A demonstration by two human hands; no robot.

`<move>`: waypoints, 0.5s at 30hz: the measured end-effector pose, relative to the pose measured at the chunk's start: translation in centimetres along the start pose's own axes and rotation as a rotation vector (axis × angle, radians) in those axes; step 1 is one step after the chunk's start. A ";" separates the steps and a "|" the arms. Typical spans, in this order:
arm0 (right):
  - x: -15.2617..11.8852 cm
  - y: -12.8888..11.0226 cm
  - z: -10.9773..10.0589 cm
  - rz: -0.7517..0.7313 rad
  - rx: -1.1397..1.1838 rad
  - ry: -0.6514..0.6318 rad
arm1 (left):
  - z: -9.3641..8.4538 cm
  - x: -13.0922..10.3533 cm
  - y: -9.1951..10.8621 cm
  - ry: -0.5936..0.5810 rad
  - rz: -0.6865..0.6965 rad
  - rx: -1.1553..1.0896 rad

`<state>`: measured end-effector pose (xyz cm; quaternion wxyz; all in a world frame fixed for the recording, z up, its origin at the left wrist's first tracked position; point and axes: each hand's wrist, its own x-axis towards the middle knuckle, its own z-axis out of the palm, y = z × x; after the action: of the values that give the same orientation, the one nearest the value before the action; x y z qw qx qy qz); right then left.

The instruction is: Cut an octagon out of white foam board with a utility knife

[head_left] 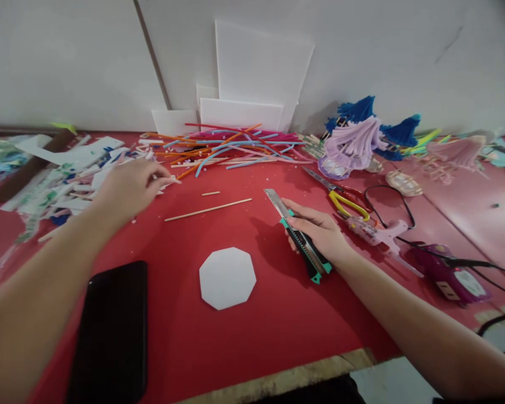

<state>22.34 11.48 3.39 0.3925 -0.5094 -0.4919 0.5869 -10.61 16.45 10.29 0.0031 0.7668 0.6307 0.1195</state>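
Note:
My right hand (pixel 315 227) is closed around a black and green utility knife (pixel 305 244), its blade out and pointing up and to the left. Over the edge of the scrap pile (pixel 78 179), my left hand (pixel 137 182) has its thumb and fingertips together on a small pale piece (pixel 175 180). Between the hands, a long thin wooden stick (pixel 208 210) lies on the red table (pixel 172 348), with a short stick piece (pixel 211 193) just beyond it. Nearer to me lies a white octagonal board (pixel 228 278), flat and untouched.
A black phone (pixel 111 331) lies at the left front. Coloured pipe cleaners (pixel 235 146) lie before white boards (pixel 261 73) by the wall. At right are scissors (pixel 347 202), a pink glue gun (pixel 379 233), a purple device (pixel 450 275), cables and pipe-cleaner figures (pixel 353 143).

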 end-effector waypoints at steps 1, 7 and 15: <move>0.0 0.0 0.0 -0.001 -0.001 -0.003 | 0.1 -0.3 -1.1 0.024 -0.052 0.017; 0.1 0.0 0.0 -0.002 0.002 -0.004 | 1.2 -2.5 -3.5 0.177 -0.204 0.036; 0.0 0.1 -0.2 0.003 0.017 -0.012 | 0.0 -2.2 -0.9 0.136 -0.150 -0.006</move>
<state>22.53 11.54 3.31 0.3929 -0.5031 -0.4888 0.5946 -11.85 14.50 9.80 -0.0286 0.7077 0.6846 0.1726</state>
